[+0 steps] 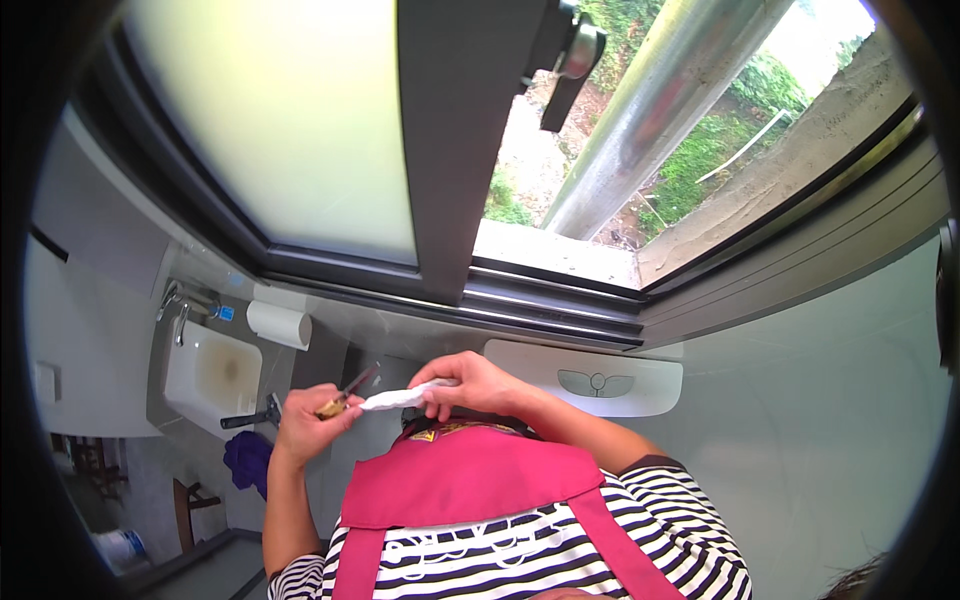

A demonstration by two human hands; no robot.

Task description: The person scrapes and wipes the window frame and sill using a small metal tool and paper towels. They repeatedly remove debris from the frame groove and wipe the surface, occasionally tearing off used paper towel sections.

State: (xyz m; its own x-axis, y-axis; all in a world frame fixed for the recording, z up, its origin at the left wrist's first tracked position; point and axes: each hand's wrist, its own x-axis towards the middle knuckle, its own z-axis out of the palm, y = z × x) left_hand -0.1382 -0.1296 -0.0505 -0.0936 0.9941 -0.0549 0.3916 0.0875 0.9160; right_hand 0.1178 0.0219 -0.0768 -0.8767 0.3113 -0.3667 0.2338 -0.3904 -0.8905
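Note:
A twisted strip of white paper or thin cloth (pixel 397 397) stretches between my hands in front of the red apron. My left hand (pixel 311 421) pinches its left end and also grips a small tool (pixel 331 409) with a yellowish handle. The tool's narrow, dark blade points up and to the right; its exact kind is unclear. At the strip's other end, the fingers and thumb of my right hand (pixel 476 386) are closed on it. A black-handled squeegee or scraper (pixel 251 420) shows just left of my left hand, over a purple cloth (pixel 247 459).
Ahead is a sliding window with a dark frame (pixel 450 150), a frosted pane (pixel 300 135) and a latch (pixel 574 60). A metal pipe (pixel 660 105) runs outside. To the left are a washbasin (pixel 202 367), a tap (pixel 181 322) and a paper roll (pixel 279 325). A white toilet cistern (pixel 517 367) stands below the window.

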